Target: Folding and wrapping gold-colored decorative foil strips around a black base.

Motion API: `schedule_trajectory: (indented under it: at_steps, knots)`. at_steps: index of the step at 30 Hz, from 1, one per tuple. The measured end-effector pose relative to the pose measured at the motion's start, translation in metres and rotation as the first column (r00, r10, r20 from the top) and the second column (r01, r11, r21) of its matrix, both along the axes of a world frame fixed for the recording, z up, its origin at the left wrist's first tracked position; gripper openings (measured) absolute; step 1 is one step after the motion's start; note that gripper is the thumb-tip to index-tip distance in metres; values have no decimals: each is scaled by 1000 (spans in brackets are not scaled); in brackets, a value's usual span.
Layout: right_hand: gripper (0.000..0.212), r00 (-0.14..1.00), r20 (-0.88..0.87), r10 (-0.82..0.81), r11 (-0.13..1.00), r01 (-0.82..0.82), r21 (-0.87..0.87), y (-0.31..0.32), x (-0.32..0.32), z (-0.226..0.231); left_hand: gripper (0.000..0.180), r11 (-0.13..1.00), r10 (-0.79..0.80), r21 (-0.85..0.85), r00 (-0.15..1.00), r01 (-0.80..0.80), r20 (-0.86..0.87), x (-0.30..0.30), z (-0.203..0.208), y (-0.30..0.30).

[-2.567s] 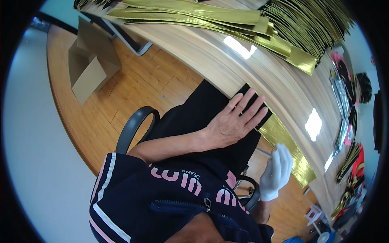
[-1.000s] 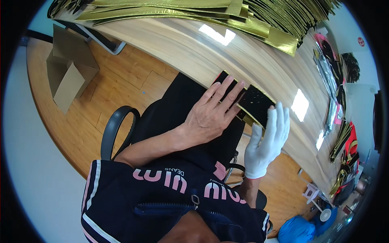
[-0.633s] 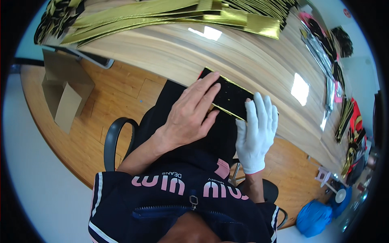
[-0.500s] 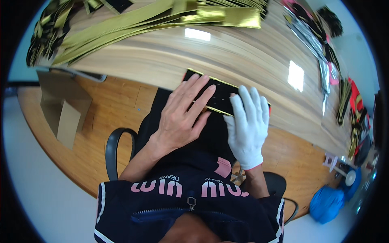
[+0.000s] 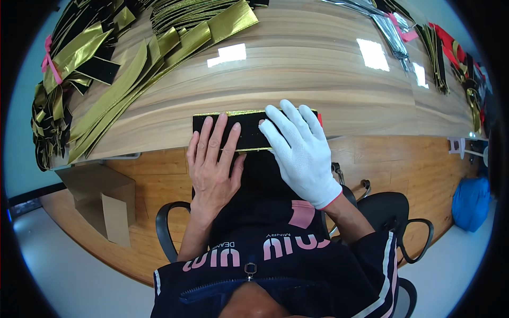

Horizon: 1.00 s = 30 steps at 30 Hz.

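A flat black fabric strip point(image 5: 249, 132) with gold edging lies across the near edge of the table, and a bit of red shows at its right end. My bare left hand point(image 5: 213, 164) rests on the left part of the strip, fingers stretched out and slightly apart. On the right part lies my right hand point(image 5: 303, 151) in a white glove, its fingers also extended flat. The glove leaves a bare fingertip showing near the strip's middle. Neither hand is closed around the strip.
Long gold-and-black strips point(image 5: 143, 79) fan over the table's left side, near bundles tied with pink point(image 5: 50, 61). Silver strips point(image 5: 389, 34) and more bundles point(image 5: 437, 63) lie at the far right. Below stand a cardboard box point(image 5: 116, 212), a black chair point(image 5: 384, 214) and a blue bag point(image 5: 471, 204).
The view has turned, so the strip now appears level and farther left. Both hands stay flat on it; the gloved right hand now covers more of the strip's right part.
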State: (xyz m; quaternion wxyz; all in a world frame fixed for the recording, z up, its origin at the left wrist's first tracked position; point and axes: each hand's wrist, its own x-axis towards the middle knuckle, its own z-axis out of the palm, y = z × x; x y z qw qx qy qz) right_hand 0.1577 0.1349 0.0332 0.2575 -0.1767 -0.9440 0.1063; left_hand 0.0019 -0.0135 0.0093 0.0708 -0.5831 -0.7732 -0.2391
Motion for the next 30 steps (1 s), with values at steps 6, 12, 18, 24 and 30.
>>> schedule_trajectory:
  at_steps: [6, 12, 18, 24, 30]
  knots:
    - [49, 1000, 10, 3, 1000, -3, 10, 4, 4, -1, 74, 1000, 5, -30, 999, -7, -53, 3, 1, 1]
    - [45, 1000, 6, -6, 1000, 6, -3, 6, 8, -4, 74, 999, -25, -31, 996, 22, -81, 4, 5, 1]
    - [43, 1000, -24, 14, 999, -15, -36, 9, 10, -7, 69, 996, -9, -85, 997, 2, -82, 5, 5, 2]
    - [43, 999, -31, 18, 999, -19, -26, 10, 8, -7, 74, 998, -20, -64, 992, 12, -124, 4, 8, 4]
    - [46, 1000, 26, 17, 1000, -17, -19, 8, 7, -1, 73, 998, -45, -41, 994, 41, -97, 2, 5, 0]
